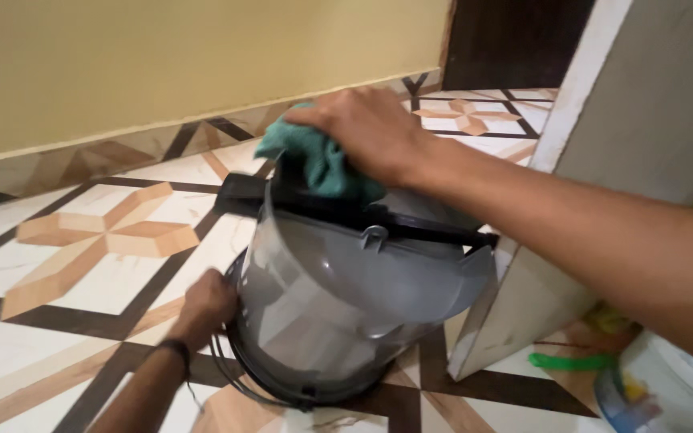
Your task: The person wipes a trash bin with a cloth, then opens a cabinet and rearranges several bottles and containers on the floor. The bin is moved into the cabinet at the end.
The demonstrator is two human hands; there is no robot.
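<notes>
Head view, looking down at a patterned tile floor (82, 240) of white, tan and dark brown shapes. Landmark: a clear plastic canister (338, 313), apparently a vacuum's dust bin, with a black rim at its base, standing tilted on the floor near frame centre.

Right hand (366, 128): at the canister's top, palm down, fingers bent over a teal cloth (318, 164) and pressing it against the black handle (346, 212) that runs across the canister's upper edge. Cloth is bunched under the palm; part hangs down the near side of the handle.

Left hand (206, 305): low on the canister's left side, touching the wall just above the base rim. Fingers are curled round the far side, so the degree of closure cannot be told. A dark band sits on that wrist.

Behind the canister: a yellow wall (162, 64) with tiled skirting. Right of the canister: a pale upright panel (643, 120); lower right of it, a white tub (667, 389) and a green strip (571, 361) on the floor.
</notes>
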